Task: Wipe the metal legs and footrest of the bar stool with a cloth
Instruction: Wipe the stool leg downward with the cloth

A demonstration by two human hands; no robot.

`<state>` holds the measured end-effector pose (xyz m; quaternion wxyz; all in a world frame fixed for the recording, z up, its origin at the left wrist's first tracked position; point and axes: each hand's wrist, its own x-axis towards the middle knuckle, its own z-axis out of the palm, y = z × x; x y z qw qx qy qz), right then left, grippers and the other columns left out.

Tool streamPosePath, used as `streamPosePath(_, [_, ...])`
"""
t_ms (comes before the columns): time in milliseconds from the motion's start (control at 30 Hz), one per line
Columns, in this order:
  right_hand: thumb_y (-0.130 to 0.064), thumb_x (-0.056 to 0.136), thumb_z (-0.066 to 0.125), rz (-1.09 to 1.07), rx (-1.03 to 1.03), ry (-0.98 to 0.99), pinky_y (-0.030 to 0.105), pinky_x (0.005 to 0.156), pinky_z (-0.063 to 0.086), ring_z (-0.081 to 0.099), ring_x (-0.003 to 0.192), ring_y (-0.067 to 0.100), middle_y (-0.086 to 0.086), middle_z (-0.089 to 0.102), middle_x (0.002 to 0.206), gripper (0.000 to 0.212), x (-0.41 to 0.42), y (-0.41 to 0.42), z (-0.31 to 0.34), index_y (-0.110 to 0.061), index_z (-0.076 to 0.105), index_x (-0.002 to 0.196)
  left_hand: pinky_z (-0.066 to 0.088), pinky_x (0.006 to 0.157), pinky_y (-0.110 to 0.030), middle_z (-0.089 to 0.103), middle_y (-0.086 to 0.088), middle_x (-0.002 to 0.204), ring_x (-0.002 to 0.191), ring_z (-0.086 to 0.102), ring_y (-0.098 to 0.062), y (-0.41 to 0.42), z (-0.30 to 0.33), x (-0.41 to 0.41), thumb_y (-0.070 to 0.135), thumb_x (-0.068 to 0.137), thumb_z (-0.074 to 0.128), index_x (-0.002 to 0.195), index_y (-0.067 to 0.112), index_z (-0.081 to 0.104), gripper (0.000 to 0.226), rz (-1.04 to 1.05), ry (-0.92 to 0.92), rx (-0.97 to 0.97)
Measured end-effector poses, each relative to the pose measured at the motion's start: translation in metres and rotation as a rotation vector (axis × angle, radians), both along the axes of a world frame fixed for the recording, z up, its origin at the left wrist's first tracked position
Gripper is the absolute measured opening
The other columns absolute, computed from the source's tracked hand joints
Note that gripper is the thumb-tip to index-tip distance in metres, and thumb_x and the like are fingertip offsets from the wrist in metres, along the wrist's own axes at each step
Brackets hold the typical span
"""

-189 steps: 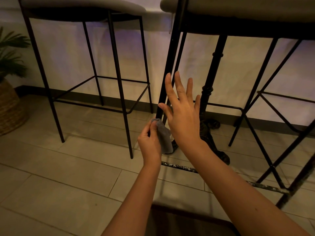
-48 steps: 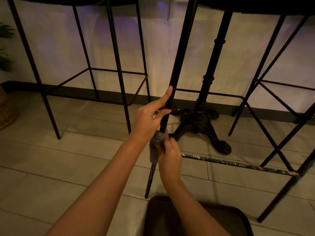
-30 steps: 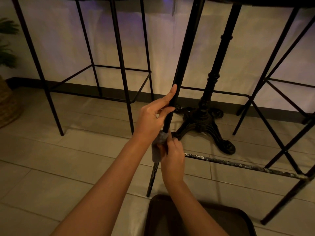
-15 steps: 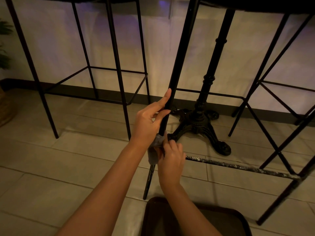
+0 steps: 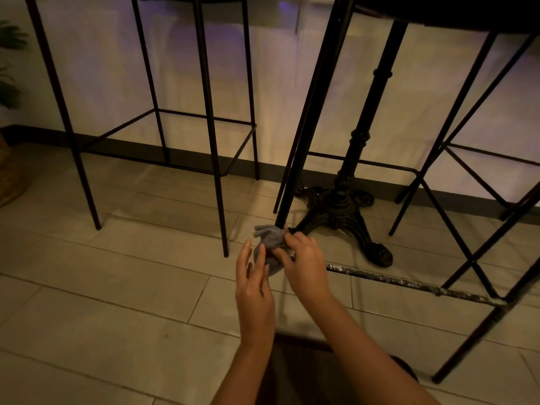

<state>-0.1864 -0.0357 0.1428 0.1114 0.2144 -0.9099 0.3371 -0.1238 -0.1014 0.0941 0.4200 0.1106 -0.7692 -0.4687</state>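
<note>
The right hand point(image 5: 304, 260) is pinching a grey cloth point(image 5: 270, 244) with curled fingers, holding it bunched around the front leg point(image 5: 309, 112) of the near bar stool, low down where the worn footrest bar point(image 5: 409, 283) meets that leg. The cloth is wrapping the leg there, with a loose flap sticking out to the left and another fold hanging below the fingers. The left hand point(image 5: 254, 283) is hovering just beside the cloth on its left, with fingers straight and relaxed and nothing in its grip; its fingertips are lying close to the hanging fold, though whether they are touching it cannot be told.

The leg is rising dark and steep from the cloth toward the stool seat at the top edge of the view. The footrest bar is running to the right from the right hand, its paint looking chipped and pale in patches, and joining another leg point(image 5: 479, 340) at the lower right.

Behind the wrapped leg, an ornate black table base point(image 5: 342, 211) is standing on the tiled floor point(image 5: 117, 287), its post going up out of view. A second stool frame point(image 5: 204, 127) is standing well apart to the left, by the pale wall point(image 5: 102, 68). A plant in a woven basket point(image 5: 11, 176) is showing at the far left edge.
</note>
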Motion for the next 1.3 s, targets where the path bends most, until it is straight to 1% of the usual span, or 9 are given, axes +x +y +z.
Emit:
streamPosePath(167, [-0.011,0.091,0.044,0.119,0.131,-0.119,0.041,0.089,0.042,0.045,0.104,0.024,0.005,0.056,0.112,0.038,-0.008,0.012,0.017,-0.013,0.050,0.129,0.028,0.099,-0.002,0.039,-0.003,0.138,0.126,0.030,0.008,0.009,-0.001,-0.010,-0.004,0.090,0.046,0.135,0.010,0.035,0.048,-0.030,-0.058,0.076])
streamPosePath(300, [-0.011,0.092,0.041,0.155,0.181,-0.187,0.033,0.088,0.042,0.047,0.106,0.023,0.006,0.053,0.112,0.043,-0.005,0.018,0.044,-0.017,0.045,0.134,0.033,0.094,-0.001,0.041,0.005,0.132,0.119,0.034,0.012,0.019,0.013,-0.021,0.007,0.092,0.050,0.134,0.009,0.040,0.043,-0.023,-0.009,0.196])
streamPosePath(400, [-0.016,0.094,0.046,0.134,0.055,-0.109,0.026,0.079,0.046,0.053,0.091,0.013,0.004,0.055,0.110,0.042,0.001,0.023,0.071,-0.019,0.042,0.135,0.041,0.095,-0.012,0.048,0.001,0.132,0.119,0.044,0.003,0.026,0.020,-0.024,0.011,0.092,0.051,0.133,0.014,0.043,0.042,-0.048,0.045,0.308])
streamPosePath(500, [-0.025,0.092,0.052,0.122,-0.087,0.015,0.023,0.079,0.049,0.055,0.086,0.009,-0.001,0.054,0.109,0.048,0.004,0.020,0.087,-0.018,0.038,0.138,0.043,0.092,-0.011,0.054,-0.003,0.127,0.116,0.050,-0.001,0.027,0.028,-0.029,0.007,0.091,0.051,0.130,0.010,0.048,0.040,-0.014,0.107,0.313])
streamPosePath(600, [-0.028,0.090,0.054,0.066,-0.124,0.135,0.020,0.077,0.047,0.055,0.087,0.010,0.002,0.059,0.106,0.044,-0.001,0.011,0.091,-0.014,0.048,0.132,0.041,0.092,-0.008,0.054,0.002,0.124,0.115,0.048,0.003,0.026,0.037,-0.038,0.006,0.090,0.053,0.130,0.009,0.048,0.040,0.034,0.151,0.258])
streamPosePath(767, [-0.026,0.089,0.058,-0.021,-0.155,0.223,0.035,0.076,0.051,0.057,0.082,0.015,0.004,0.064,0.090,0.027,-0.011,0.001,0.095,-0.012,0.062,0.112,0.038,0.091,-0.004,0.054,0.008,0.120,0.112,0.046,0.010,0.022,0.033,-0.048,0.001,0.088,0.055,0.129,0.009,0.050,0.042,0.083,0.146,0.184])
streamPosePath(1067, [-0.025,0.088,0.061,-0.060,-0.259,0.160,0.038,0.075,0.053,0.059,0.083,0.017,0.004,0.065,0.087,0.021,-0.013,-0.007,0.092,-0.013,0.064,0.105,0.048,0.082,-0.010,0.067,-0.011,0.101,0.095,0.063,-0.018,0.015,-0.007,-0.041,-0.002,0.086,0.056,0.107,-0.001,0.065,0.022,0.116,0.081,0.314])
streamPosePath(1167, [-0.023,0.088,0.061,-0.053,-0.268,0.157,0.038,0.074,0.053,0.059,0.083,0.017,0.004,0.065,0.087,0.021,-0.012,-0.007,0.092,-0.013,0.064,0.105,0.049,0.078,-0.008,0.068,-0.011,0.093,0.088,0.065,-0.016,0.011,-0.020,-0.034,-0.006,0.085,0.055,0.102,0.001,0.066,0.021,0.109,0.045,0.293])
streamPosePath(1300, [-0.024,0.088,0.060,-0.052,-0.254,0.143,0.039,0.075,0.053,0.059,0.084,0.018,0.004,0.065,0.087,0.023,-0.011,-0.007,0.093,-0.011,0.063,0.107,0.040,0.086,-0.001,0.066,-0.010,0.108,0.104,0.061,-0.017,0.010,-0.050,-0.017,0.000,0.087,0.056,0.113,0.002,0.062,0.027,0.101,-0.115,0.286])
